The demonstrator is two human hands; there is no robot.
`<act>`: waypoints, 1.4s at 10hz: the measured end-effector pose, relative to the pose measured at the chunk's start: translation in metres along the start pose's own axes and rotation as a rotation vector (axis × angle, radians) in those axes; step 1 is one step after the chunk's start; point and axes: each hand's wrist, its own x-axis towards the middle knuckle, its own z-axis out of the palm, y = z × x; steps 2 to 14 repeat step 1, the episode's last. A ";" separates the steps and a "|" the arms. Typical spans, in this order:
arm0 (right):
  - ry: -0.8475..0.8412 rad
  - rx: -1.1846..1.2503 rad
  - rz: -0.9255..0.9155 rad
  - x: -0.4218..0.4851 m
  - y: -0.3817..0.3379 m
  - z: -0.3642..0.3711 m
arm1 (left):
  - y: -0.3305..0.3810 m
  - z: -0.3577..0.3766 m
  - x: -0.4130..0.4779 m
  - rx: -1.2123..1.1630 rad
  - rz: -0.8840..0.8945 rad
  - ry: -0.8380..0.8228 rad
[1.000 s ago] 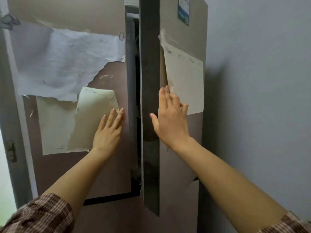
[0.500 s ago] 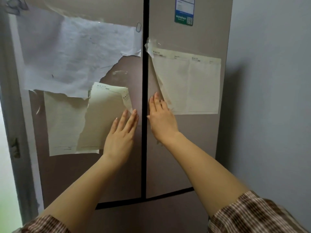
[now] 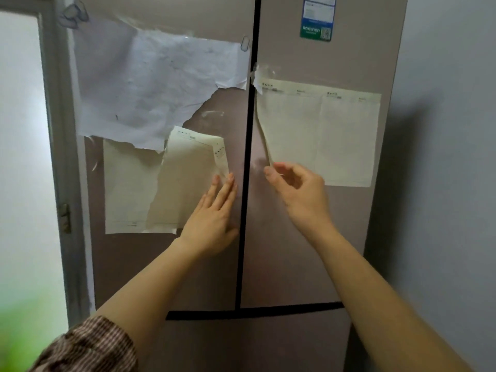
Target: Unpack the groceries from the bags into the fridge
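Where two brown fridge doors (image 3: 295, 237) meet shut, I count four taped paper sheets (image 3: 322, 135); left hand (image 3: 212, 218) flat open at seven o'clock, right hand (image 3: 300, 189) loosely curled, empty.

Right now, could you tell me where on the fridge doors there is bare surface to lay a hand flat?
Bare door runs below the cream sheets down to the horizontal seam, and between the right hand and that seam. The torn white paper and the cream sheet on the right door crowd the upper halves.
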 end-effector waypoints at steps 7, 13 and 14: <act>0.053 0.366 -0.089 -0.031 -0.044 -0.057 | 0.004 0.001 0.001 0.009 -0.029 0.020; 0.053 0.366 -0.089 -0.031 -0.044 -0.057 | 0.004 0.001 0.001 0.009 -0.029 0.020; 0.053 0.366 -0.089 -0.031 -0.044 -0.057 | 0.004 0.001 0.001 0.009 -0.029 0.020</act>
